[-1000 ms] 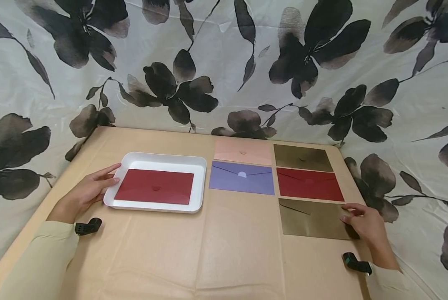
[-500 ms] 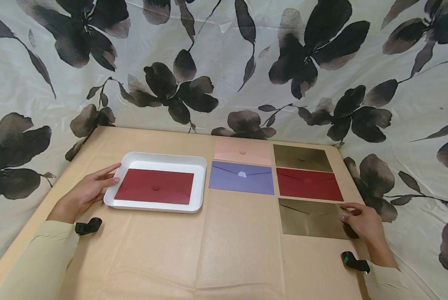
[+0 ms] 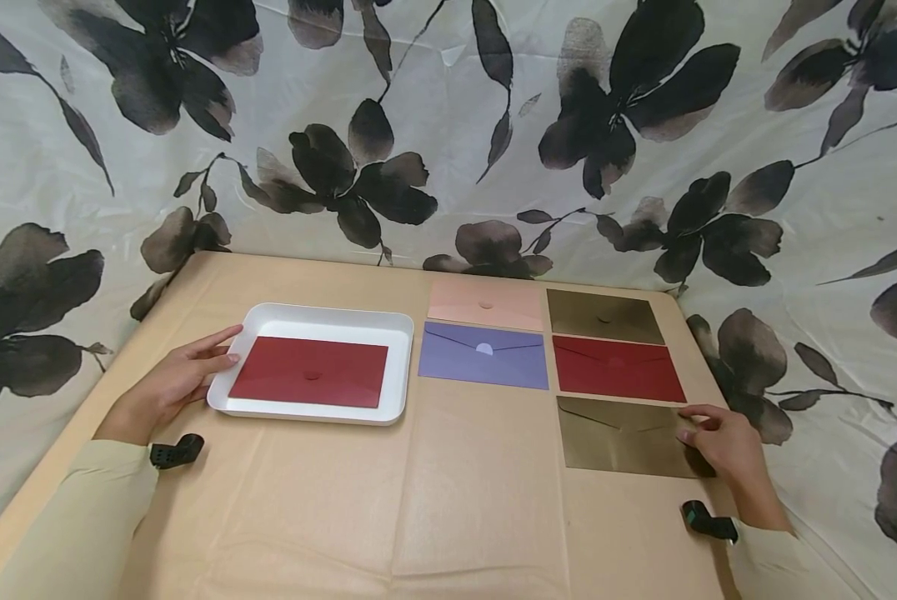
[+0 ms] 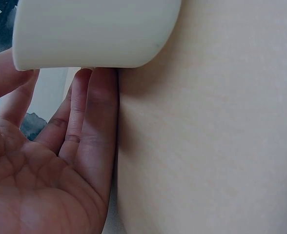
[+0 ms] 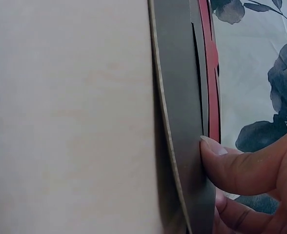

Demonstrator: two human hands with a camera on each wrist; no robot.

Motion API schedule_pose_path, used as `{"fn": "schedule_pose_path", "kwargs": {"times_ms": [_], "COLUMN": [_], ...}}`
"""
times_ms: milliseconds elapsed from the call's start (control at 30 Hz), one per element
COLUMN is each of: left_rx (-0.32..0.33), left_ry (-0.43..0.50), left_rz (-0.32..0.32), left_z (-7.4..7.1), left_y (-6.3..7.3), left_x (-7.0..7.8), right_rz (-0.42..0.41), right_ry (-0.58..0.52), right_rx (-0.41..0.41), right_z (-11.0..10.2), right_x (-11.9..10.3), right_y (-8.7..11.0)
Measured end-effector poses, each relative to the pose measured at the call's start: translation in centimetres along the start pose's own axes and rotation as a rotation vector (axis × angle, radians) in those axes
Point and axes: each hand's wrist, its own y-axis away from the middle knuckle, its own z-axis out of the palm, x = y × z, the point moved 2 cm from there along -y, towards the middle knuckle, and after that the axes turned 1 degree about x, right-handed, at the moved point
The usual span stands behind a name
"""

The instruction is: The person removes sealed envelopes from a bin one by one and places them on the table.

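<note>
My left hand holds the left end of a white tray; in the left wrist view, the thumb is at the tray's rim and the straight fingers reach the underside of the tray. Inside the tray lies a red envelope. My right hand pinches the right end of the nearest gold envelope. Seen from the right wrist, its thumb presses on the face of this envelope, with other fingers behind, and the near edge bows up slightly off the table.
Beyond the pinched envelope lie another red envelope and a second gold one. To their left are a purple envelope and a pink envelope. A floral cloth rises behind the beige-covered table.
Nearly everything stays still. My right hand shifts very slightly to the left, keeping its pinch on the gold envelope; the left hand stays at the tray.
</note>
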Motion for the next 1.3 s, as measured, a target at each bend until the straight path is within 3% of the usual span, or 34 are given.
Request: {"fn": "schedule_pose_path", "kwargs": {"times_ms": [867,1300], "left_rx": [0.007,0.0], "left_ry": [0.005,0.011], "left_rz": [-0.016,-0.011], "left_z": [0.2,0.1], "left_y": [0.1,0.0], "left_x": [0.3,0.1], "right_rz": [0.017,0.002], "right_ry": [0.007,0.122], "right_rx": [-0.032,-0.035], "right_z": [-0.2,-0.1], "right_x": [-0.3,-1.0], "right_y": [-0.4,-0.4]}}
